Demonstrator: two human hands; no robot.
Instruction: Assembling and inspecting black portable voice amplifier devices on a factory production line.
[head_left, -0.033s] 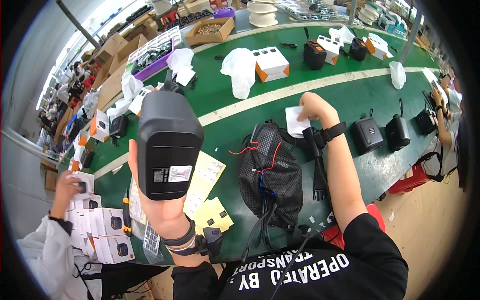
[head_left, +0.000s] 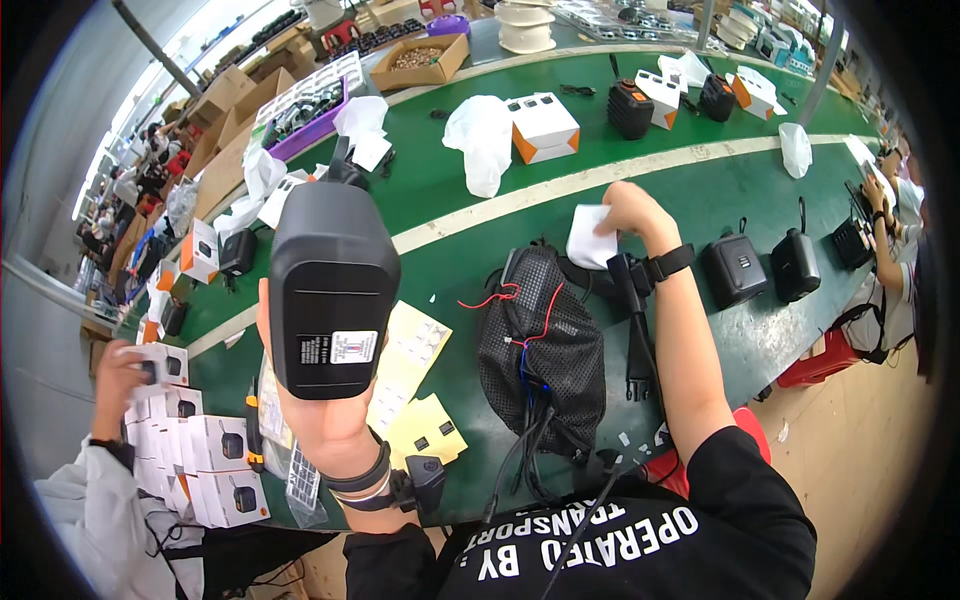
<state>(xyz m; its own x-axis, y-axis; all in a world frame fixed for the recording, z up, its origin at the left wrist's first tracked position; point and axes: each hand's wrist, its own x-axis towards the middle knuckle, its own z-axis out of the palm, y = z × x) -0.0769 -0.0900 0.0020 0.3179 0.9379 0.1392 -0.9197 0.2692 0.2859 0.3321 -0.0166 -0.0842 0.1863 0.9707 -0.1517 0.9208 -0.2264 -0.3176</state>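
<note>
I hold a black box-shaped device (head_left: 333, 290) up in my left hand (head_left: 322, 415), my fingers wrapped around its lower end from behind, so its flat underside with a small white label faces me. It hangs above the green table (head_left: 470, 215), to the left of the black mesh bag (head_left: 541, 345).

That mesh bag lies flat on the table in front of my chest, with red and blue wires (head_left: 515, 320) crossing its top and black cables (head_left: 535, 440) trailing out of its near end toward me. My right hand (head_left: 625, 212) reaches out past the far right corner of the bag, fingers closed around a white slip of paper (head_left: 588, 238) held just above the table. A black strap sits on that wrist.

Left of the bag, partly under the raised device, lie pale yellow label sheets (head_left: 415, 375). Right of the bag, beyond my right forearm, two more black devices (head_left: 765, 268) stand side by side on the table. Far beyond the bag, across the pale stripe, sits a white and orange carton (head_left: 543, 127) beside a white plastic bag (head_left: 478, 140). Well to the left of the bag, another person's hand (head_left: 118, 372) rests at a stack of small white boxes (head_left: 195, 455).
</note>
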